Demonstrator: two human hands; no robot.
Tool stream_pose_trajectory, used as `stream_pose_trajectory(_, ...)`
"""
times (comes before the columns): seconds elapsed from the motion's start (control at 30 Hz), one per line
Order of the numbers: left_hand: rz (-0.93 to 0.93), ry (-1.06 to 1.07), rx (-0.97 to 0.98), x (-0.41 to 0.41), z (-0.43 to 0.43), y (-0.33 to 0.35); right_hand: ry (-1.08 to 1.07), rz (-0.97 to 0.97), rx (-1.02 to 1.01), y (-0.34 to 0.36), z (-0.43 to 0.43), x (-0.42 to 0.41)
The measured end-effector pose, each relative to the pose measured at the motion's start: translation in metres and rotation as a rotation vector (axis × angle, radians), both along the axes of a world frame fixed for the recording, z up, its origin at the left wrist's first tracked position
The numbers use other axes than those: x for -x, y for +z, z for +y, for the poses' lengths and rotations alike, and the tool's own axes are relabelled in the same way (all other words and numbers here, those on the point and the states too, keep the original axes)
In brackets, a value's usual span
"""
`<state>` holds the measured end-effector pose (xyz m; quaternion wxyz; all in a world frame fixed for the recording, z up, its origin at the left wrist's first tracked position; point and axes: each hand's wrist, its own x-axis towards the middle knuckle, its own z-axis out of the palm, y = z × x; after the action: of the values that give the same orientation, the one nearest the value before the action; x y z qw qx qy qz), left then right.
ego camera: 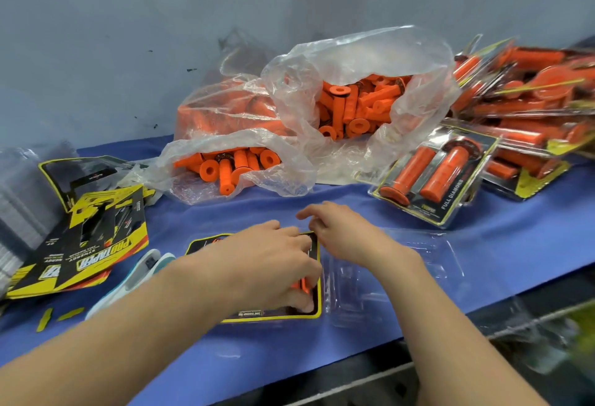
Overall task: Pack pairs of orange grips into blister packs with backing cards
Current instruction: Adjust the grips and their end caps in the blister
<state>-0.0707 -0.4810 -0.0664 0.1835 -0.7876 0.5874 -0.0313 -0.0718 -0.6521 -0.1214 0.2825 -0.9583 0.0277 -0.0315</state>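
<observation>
A black and yellow backing card (206, 244) lies on the blue table cover in front of me, inside an open clear blister pack (386, 283) whose other half spreads to the right. My left hand (273, 264) lies on the card, fingers curled down over orange grips (302, 286) that show only as a sliver beneath them. My right hand (341, 231) hovers at the card's top right corner with fingers bent; whether it pinches the plastic edge is unclear. Loose orange grips (354, 106) fill torn clear bags behind.
A stack of printed backing cards (87, 244) lies at the left, beside a pile of clear blister shells (19, 212). Finished packs (431, 173) heap up at the right. A pale blue tool (135, 280) lies near my left forearm. The table edge runs diagonally at lower right.
</observation>
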Motion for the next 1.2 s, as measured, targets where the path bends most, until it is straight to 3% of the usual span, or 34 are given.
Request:
stream_pose_trajectory(0.17, -0.028, -0.033, -0.169, -0.002, -0.015, 0.007, -0.006, -0.076, 0.068, 0.002, 0.0, 0.007)
stream_pose_trajectory(0.3, 0.031, -0.015, -0.099, 0.003, -0.01, 0.012, -0.131, -0.357, -0.028, 0.014, 0.003, 0.036)
stream_pose_trajectory(0.37, 0.112, 0.033, 0.033, 0.006, 0.001, 0.014, -0.196, -0.542, -0.289, 0.021, 0.015, 0.068)
stream_pose_trajectory(0.43, 0.168, 0.162, 0.177, 0.003, 0.018, 0.015, -0.215, -0.592, -0.676, 0.02, 0.033, 0.105)
stream_pose_trajectory(0.6, 0.189, 0.676, 0.53, -0.02, 0.084, -0.007, -0.422, -0.202, -1.473, -0.013, 0.078, 0.163)
stream_pose_trajectory(0.7, 0.211, 0.898, 0.703, -0.025, 0.119, -0.029, -0.688, -0.085, -1.697, -0.021, 0.083, 0.166)
stream_pose_trajectory(0.9, 0.316, 1.089, 0.788, -0.026, 0.143, -0.039, -0.877, -0.307, -1.723, -0.015, 0.073, 0.149)
stream_pose_trajectory(1.2, 0.718, 1.275, 0.877, -0.025, 0.146, -0.049, -0.806, -0.452, -1.447, -0.029, 0.085, 0.137)
